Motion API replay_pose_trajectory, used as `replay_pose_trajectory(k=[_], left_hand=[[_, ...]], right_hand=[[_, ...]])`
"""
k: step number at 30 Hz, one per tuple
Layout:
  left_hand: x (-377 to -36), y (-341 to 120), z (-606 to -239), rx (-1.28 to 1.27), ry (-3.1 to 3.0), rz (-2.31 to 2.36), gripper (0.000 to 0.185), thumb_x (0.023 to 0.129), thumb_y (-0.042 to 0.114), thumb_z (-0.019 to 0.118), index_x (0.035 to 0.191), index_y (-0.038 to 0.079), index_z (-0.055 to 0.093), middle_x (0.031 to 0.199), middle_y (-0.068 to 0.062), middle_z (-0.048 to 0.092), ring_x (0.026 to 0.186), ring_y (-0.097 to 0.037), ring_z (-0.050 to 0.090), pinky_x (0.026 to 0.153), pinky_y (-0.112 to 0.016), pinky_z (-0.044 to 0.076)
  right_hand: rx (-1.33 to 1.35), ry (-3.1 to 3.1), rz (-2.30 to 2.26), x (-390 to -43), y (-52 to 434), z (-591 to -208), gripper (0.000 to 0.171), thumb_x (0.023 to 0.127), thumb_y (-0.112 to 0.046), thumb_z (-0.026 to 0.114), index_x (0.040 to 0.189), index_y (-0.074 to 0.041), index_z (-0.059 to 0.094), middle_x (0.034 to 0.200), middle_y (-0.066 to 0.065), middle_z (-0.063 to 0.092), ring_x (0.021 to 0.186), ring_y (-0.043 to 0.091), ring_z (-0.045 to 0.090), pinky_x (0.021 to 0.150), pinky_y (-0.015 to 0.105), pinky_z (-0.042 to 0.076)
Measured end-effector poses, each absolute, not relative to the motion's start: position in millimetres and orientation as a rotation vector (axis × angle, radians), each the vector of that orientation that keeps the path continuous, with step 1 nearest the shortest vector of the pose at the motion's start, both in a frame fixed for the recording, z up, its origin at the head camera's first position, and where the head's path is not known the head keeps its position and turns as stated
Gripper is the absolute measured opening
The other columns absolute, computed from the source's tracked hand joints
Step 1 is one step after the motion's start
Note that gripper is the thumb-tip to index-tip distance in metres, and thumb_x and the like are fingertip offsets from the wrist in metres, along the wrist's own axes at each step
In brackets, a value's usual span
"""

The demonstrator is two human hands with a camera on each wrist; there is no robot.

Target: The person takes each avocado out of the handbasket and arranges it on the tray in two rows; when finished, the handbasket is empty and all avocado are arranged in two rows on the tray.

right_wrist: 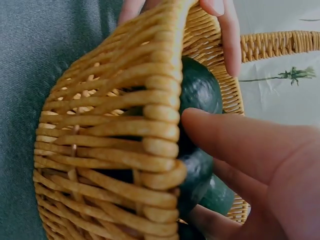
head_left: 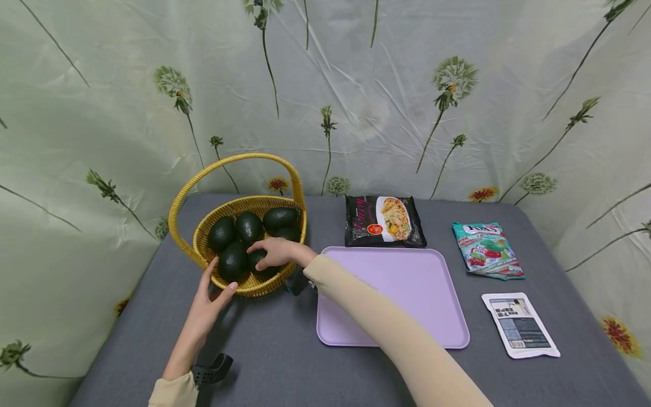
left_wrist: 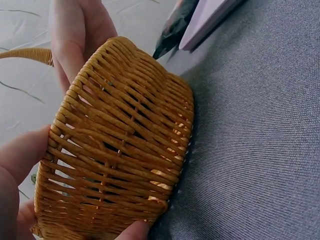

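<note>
A yellow wicker basket (head_left: 261, 287) with a tall arched handle stands at the left of the table. Several dark green avocados (head_left: 222, 234) lie in it. My left hand (head_left: 205, 308) grips the basket's near left rim, with a finger inside the wall and others outside. Inside the basket, my right hand (head_left: 277, 252) has its thumb and fingers around an avocado (right_wrist: 196, 175) near the front right; the hand covers part of it. In the right wrist view, the thumb touches dark skin just within the rim. The left wrist view shows the basket's woven wall (left_wrist: 120, 140) close up.
A lilac tray (head_left: 407, 294) lies right of the basket, partly under my right forearm. Behind it is a black noodle packet (head_left: 386, 221). A teal candy bag (head_left: 487, 250) and a white pouch (head_left: 521, 325) lie at the right. A floral curtain (head_left: 376, 102) hangs behind the table.
</note>
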State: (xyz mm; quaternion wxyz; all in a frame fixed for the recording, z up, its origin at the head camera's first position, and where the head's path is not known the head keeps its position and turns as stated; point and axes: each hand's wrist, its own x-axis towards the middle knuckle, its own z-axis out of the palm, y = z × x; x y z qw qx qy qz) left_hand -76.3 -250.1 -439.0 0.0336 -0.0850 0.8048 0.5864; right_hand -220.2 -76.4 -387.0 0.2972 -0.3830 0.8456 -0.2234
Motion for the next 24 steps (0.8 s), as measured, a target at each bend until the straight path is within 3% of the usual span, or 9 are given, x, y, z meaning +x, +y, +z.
replay_pose_trajectory(k=[4, 7, 10, 14, 20, 24], left_hand=[[-76, -250, -439, -0.262, 2.471, 1.804, 0.079, 0.1, 0.03, 0.053, 0.155, 0.025, -0.005, 0.156, -0.018, -0.009, 0.132, -0.052, 0.024, 0.1, -0.062, 0.029], [-77, -250, -439, -0.268, 2.483, 1.787, 0.08, 0.1, 0.031, 0.053, 0.155, 0.025, -0.004, 0.157, -0.017, -0.009, 0.134, -0.052, 0.02, 0.1, -0.064, 0.028], [-77, -250, -439, -0.272, 2.5, 1.772, 0.08, 0.1, 0.03, 0.053, 0.155, 0.023, -0.004, 0.157, -0.017, -0.009, 0.135, -0.052, 0.016, 0.1, -0.065, 0.028], [-78, -249, -440, -0.261, 2.504, 1.779, 0.08, 0.1, 0.029, 0.054, 0.155, 0.023, -0.004, 0.157, -0.017, -0.009, 0.135, -0.052, 0.017, 0.1, -0.064, 0.028], [-77, -249, -440, -0.233, 2.489, 1.81, 0.079, 0.1, 0.027, 0.053, 0.155, 0.023, -0.004, 0.157, -0.016, -0.01, 0.134, -0.051, 0.019, 0.099, -0.063, 0.029], [-77, -249, -440, -0.231, 2.466, 1.838, 0.079, 0.1, 0.025, 0.053, 0.155, 0.023, -0.005, 0.156, -0.016, -0.011, 0.134, -0.049, 0.021, 0.1, -0.06, 0.031]], right_hand=[[-0.953, 2.236, -0.746, -219, -71, -387, 0.045, 0.093, -0.021, 0.064, 0.137, -0.02, 0.054, 0.139, 0.005, 0.049, 0.114, 0.015, 0.053, 0.086, 0.026, 0.045], [-0.921, 2.142, -0.93, -220, -62, -384, 0.045, 0.094, -0.019, 0.064, 0.138, -0.017, 0.053, 0.14, 0.007, 0.047, 0.094, 0.02, 0.06, 0.071, 0.028, 0.051], [-0.937, 2.046, -1.078, -223, -48, -377, 0.046, 0.095, -0.017, 0.061, 0.139, -0.014, 0.05, 0.143, 0.009, 0.041, 0.085, 0.024, 0.062, 0.067, 0.032, 0.054], [-0.952, 1.979, -1.215, -229, -21, -367, 0.047, 0.096, -0.017, 0.06, 0.141, -0.014, 0.048, 0.146, 0.01, 0.034, 0.095, 0.023, 0.059, 0.075, 0.041, 0.053], [-0.892, 1.954, -1.358, -232, 29, -359, 0.048, 0.095, -0.016, 0.061, 0.14, -0.017, 0.047, 0.147, 0.01, 0.032, 0.129, 0.021, 0.036, 0.085, 0.047, 0.05], [-0.843, 1.996, -1.415, -229, 62, -360, 0.048, 0.094, -0.019, 0.062, 0.14, -0.018, 0.049, 0.142, 0.01, 0.04, 0.119, 0.024, 0.048, 0.084, 0.045, 0.051]])
